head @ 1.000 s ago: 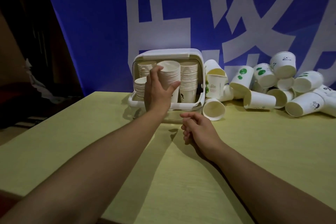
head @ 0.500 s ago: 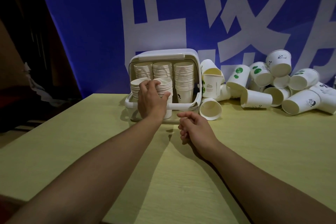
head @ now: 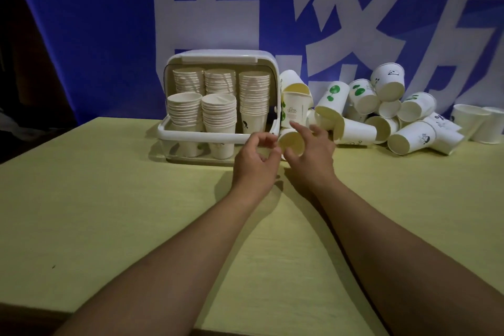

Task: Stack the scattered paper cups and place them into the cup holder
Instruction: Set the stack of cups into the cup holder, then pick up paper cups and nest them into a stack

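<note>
The white cup holder (head: 174, 131) stands at the back of the table with its front open, filled with several stacks of paper cups (head: 219, 112). Just right of it lies a single paper cup (head: 291, 141) on its side, mouth toward me. My right hand (head: 312, 157) is around that cup, fingers over its top and side. My left hand (head: 256, 161) hovers just left of the cup's rim with loosely curled fingers and holds nothing. A heap of scattered paper cups (head: 381, 114), some with green prints, lies to the right.
A blue banner with big white characters (head: 245, 8) hangs behind the yellow table (head: 109, 213). Two more cups (head: 477, 123) stand upright at the far right. Dark space lies beyond the table's left edge.
My left hand let go of the cup stack, which now stands in the holder, and drew back to the right. My right hand moved forward off the table onto the lying cup.
</note>
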{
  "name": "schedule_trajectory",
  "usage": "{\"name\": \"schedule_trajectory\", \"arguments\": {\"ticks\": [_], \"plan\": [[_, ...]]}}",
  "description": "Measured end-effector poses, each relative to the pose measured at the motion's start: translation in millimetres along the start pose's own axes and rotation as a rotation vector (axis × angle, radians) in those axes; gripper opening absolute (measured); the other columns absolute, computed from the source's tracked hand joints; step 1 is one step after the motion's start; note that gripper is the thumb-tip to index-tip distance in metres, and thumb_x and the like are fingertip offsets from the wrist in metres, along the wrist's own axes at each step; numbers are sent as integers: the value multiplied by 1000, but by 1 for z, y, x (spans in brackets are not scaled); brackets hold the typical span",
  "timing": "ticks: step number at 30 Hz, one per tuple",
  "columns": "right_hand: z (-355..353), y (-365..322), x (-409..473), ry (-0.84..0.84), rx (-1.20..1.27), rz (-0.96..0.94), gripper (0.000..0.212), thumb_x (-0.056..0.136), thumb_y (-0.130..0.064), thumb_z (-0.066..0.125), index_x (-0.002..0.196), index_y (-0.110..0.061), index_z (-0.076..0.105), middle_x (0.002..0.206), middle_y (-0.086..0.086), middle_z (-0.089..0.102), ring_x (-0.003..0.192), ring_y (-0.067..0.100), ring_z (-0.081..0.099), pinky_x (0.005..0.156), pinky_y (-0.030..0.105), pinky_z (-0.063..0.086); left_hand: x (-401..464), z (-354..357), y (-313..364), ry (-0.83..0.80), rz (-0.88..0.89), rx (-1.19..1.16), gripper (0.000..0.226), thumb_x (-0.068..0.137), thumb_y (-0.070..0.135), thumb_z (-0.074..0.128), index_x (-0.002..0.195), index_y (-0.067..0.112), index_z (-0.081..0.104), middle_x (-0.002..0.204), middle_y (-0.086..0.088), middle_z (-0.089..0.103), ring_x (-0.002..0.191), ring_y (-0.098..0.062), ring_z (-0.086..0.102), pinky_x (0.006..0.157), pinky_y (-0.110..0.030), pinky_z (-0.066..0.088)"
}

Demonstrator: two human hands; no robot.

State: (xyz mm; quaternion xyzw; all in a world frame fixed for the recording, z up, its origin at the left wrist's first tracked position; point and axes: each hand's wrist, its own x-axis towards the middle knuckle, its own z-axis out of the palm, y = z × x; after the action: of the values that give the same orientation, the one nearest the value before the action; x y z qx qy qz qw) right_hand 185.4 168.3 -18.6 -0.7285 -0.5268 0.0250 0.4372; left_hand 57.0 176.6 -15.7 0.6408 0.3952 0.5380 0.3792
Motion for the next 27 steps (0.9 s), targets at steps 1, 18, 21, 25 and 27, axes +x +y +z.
{"name": "schedule_trajectory", "arguments": {"ticks": [1, 18, 21, 25, 27], "plan": [[3, 2, 2, -54, -17, -11, 58, 90, -33, 67, 142, -43, 43, 155, 4, 26, 141, 29, 25, 113, 49, 30, 1, -4, -2, -11, -14, 16, 14, 93, 20, 67, 103, 31, 65, 92, 18, 65, 57, 6, 51, 57, -15, 43], [-11, -9, -4, 336, 330, -57, 37, 82, -38, 67, 113, -31, 48, 116, -6, 49, 112, 19, 48, 99, 41, 47, 9, -14, -11, -79, 18, 4, 28, 94, 21, 64, 103, 47, 60, 106, 18, 63, 77, -6, 56, 70, -31, 54], [-12, -18, -14, 268, 404, -125, 38, 85, -46, 58, 120, -32, 54, 115, -10, 54, 109, 15, 53, 93, 45, 52, 4, -15, -5, -126, 141, 0, 28, 97, 37, 58, 122, 49, 55, 121, 19, 57, 111, -7, 54, 89, -28, 48], [-16, -23, -22, 107, 543, -105, 37, 92, -49, 55, 126, -34, 57, 114, -13, 60, 106, 8, 60, 80, 26, 55, -2, -17, 0, -215, 174, -1, 37, 91, 55, 49, 128, 59, 46, 132, 21, 53, 121, 5, 47, 94, -22, 39], [-18, -25, -25, 2, 629, -84, 31, 98, -42, 54, 127, -30, 57, 110, -17, 60, 102, 4, 61, 70, 14, 53, -3, -17, 1, -244, 173, 9, 40, 91, 62, 54, 129, 64, 41, 136, 22, 49, 120, 9, 45, 94, -23, 39]]}}
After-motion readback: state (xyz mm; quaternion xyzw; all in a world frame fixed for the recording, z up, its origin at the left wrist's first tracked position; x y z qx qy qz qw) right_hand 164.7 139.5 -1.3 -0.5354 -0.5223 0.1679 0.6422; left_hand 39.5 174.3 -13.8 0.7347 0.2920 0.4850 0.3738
